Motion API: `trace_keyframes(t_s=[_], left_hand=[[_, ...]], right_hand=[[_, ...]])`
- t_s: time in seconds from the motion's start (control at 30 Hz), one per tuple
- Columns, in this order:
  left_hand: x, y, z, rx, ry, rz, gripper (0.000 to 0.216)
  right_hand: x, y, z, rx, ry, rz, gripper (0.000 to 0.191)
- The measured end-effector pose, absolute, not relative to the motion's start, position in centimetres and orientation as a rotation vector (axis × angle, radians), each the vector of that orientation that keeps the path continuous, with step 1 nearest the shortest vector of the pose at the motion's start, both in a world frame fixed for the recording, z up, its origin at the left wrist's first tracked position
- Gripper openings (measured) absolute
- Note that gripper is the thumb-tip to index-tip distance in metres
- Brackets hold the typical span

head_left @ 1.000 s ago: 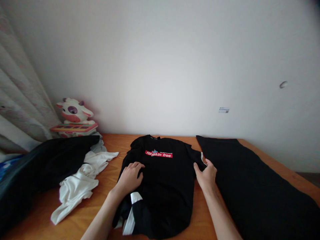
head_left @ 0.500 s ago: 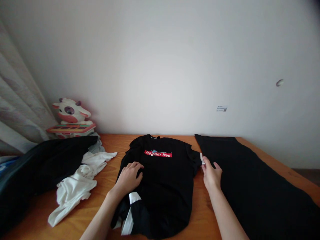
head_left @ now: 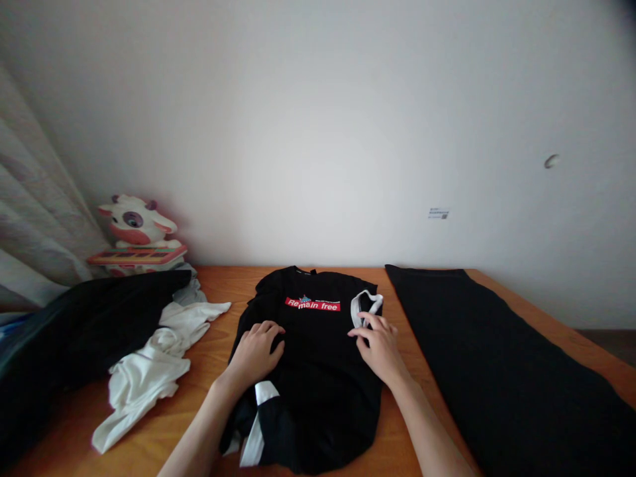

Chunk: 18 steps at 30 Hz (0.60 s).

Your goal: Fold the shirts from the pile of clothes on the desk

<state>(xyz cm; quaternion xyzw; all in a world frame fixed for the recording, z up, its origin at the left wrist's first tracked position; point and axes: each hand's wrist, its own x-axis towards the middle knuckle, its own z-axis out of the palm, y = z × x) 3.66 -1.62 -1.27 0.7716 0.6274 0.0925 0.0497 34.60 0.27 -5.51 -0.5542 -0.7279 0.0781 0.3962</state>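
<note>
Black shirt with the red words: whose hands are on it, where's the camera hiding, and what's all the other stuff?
There's no robot here, just one person's bare left hand and right hand. The camera is worn on that person's head, looking forward and down, so every picture shows nearly what they would see.

The black shirt lies on a wooden tabletop; its red print says "Remain free". The left hand rests on the shirt. The right hand's fingers are at a white sleeve cuff, but I can't tell whether they're pinching it.

On the picture's right lies a long black garment. On its left are a rumpled white garment, a dark garment and a toy cow with a keyboard.
</note>
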Motion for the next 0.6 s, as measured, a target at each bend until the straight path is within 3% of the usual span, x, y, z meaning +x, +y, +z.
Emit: trace_keyframes(t_s=[0.1, 0.2, 0.33, 0.4, 0.6], left_hand=[[3.7, -1.7, -1.3, 2.357, 1.912, 0.279, 0.029], [3.7, -1.7, -1.1, 2.355, 1.912, 0.278, 0.029], [3.8, -1.8, -1.0, 2.342, 1.907, 0.269, 0.029], [3.8, -1.8, -1.0, 2.344, 1.912, 0.264, 0.029], [3.7, -1.7, -1.2, 2.353, 1.917, 0.261, 0.029]], right_hand=[[33.4, -0.2, -5.2, -1.291, -2.037, 0.020, 0.034], [33.3, 0.2, -5.2, -1.284, -1.786, -0.089, 0.027], [34.5, 0.7, -6.0, -1.492, -1.596, -0.139, 0.050], [34.9, 0.6, -6.5, -1.621, -1.692, -0.108, 0.053], [35.5, 0.4, -5.9, -1.598, -1.823, -0.073, 0.021]])
